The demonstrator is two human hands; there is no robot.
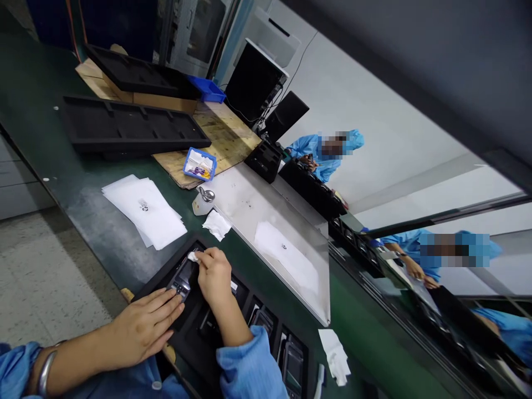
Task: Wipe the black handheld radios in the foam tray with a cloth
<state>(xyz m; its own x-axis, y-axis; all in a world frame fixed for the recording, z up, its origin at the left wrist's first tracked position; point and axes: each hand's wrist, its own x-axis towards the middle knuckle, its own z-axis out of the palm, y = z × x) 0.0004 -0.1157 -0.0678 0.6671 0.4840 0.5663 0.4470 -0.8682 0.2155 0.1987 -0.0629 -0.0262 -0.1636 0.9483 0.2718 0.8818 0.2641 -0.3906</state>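
Note:
A dark handheld device with a screen and keys (182, 280) lies in the near compartment of a black foam tray (195, 342). My left hand (143, 324) rests flat over the device's lower end, fingers stretched out. At its upper end, my right hand (214, 275) pinches a small white wipe (193, 256) against the surface. More devices sit in the tray's other compartments, among them one at the right end (293, 363); my right forearm partly covers the middle of the tray.
Beyond the tray stand a pump bottle (203, 202) and a crumpled tissue (216, 224). White sheets (145, 210) lie on the green table to the left. A blue basket (200, 164) and black trays (137, 126) are farther back. Co-workers in blue (315, 152) work across the table.

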